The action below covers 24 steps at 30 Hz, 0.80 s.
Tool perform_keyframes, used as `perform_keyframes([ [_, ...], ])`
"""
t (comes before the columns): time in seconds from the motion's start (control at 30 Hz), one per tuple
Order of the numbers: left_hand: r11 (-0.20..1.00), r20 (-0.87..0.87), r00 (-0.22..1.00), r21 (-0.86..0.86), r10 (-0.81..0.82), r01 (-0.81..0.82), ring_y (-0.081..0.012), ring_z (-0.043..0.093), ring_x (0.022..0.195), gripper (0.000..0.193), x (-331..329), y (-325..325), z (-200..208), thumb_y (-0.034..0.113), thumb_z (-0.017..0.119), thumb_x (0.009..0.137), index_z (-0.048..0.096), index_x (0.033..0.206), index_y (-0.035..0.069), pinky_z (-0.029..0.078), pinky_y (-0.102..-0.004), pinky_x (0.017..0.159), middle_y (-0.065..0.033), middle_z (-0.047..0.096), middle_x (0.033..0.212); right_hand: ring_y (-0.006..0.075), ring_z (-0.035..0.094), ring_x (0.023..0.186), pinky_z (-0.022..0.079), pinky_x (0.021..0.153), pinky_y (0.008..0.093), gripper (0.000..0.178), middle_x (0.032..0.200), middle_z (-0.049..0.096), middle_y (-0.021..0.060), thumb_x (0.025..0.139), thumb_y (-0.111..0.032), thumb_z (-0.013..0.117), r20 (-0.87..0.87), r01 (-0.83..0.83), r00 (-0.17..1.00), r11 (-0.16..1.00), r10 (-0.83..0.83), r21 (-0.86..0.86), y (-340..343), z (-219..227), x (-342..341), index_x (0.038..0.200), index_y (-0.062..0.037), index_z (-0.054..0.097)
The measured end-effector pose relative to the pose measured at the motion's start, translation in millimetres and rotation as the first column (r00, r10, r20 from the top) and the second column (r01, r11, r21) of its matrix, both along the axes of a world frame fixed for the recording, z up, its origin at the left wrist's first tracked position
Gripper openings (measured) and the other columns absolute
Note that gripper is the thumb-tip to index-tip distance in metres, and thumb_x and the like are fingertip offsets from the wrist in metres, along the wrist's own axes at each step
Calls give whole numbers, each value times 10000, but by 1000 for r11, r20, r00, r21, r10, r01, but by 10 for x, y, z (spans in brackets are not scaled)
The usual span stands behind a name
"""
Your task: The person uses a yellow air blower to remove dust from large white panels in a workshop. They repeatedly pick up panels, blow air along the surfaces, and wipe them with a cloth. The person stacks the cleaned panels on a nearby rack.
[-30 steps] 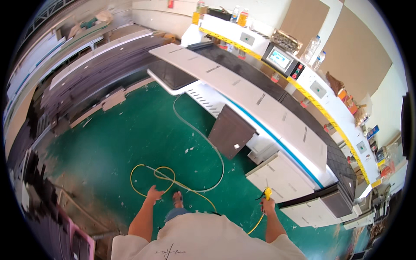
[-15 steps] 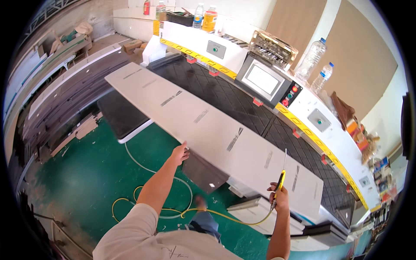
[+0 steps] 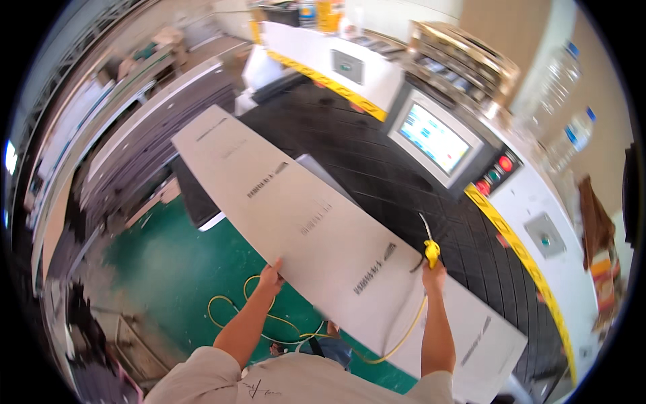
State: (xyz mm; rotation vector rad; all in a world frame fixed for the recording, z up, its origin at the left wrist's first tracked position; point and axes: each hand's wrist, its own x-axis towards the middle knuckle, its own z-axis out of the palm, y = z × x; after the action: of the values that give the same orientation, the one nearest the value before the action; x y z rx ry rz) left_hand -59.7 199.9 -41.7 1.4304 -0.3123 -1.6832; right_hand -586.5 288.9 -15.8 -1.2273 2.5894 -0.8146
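Observation:
A long pale grey board [image 3: 303,215] with dark printing lies slantwise before me, from far left to near right. My left hand [image 3: 271,277] is closed on its near long edge, with the thumb on top. My right hand [image 3: 434,275] is wrapped round a yellow air blow gun [image 3: 431,252] with a thin nozzle pointing away from me. That hand is by the board's far long edge; whether it touches the board I cannot tell. From the gun a yellow air hose [image 3: 412,331] runs back over the board towards me.
Beyond the board stretches a machine's black bed [image 3: 336,145] under a white beam [image 3: 373,73] with yellow striping. A control screen [image 3: 434,138] and red buttons hang from the beam, with bottles on top. Dark panels [image 3: 158,111] are stacked at the left. Hose loops lie on the green floor [image 3: 168,259].
The board's near right end has swung towards me, and my right hand has moved to its far edge with the blow gun. The screen now shows a coloured display. The view has shifted.

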Motion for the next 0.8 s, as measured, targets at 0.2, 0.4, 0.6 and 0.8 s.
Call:
perform_keyframes([
  [0.2,992,-35,992,46,122,-121,-280,640,1154,422,246,874,85,240,638,1021,516,1385,63,540,-479,971,-94,631,1299,395,531,1180,457,970,550,277,1128,615,158,872,-264,712,-128,-122,980,969,152,214,146,100,363,1026,-34,694],
  [0.4,976,-39,977,75,209,-206,-285,622,1188,440,539,1619,57,244,659,1009,526,1388,66,523,-522,987,-100,624,1320,412,537,1173,465,968,513,265,1168,605,200,875,-211,719,-216,-301,922,946,320,117,176,-241,418,1049,-11,706],
  [0.6,967,-72,965,57,251,-248,-282,595,1239,489,862,2398,294,252,662,1009,498,1425,54,504,-488,1028,-108,612,1349,467,686,1001,525,876,532,669,962,716,289,934,-627,549,175,-391,920,857,351,336,438,-133,1020,971,7,758],
  [0.8,972,-127,964,17,235,-235,-285,586,1244,583,1479,2991,413,336,706,973,491,1439,59,497,-483,1021,-110,594,1377,485,695,854,534,748,582,707,845,722,247,957,-679,484,-234,-262,923,943,307,205,1195,597,1725,921,-28,759],
])
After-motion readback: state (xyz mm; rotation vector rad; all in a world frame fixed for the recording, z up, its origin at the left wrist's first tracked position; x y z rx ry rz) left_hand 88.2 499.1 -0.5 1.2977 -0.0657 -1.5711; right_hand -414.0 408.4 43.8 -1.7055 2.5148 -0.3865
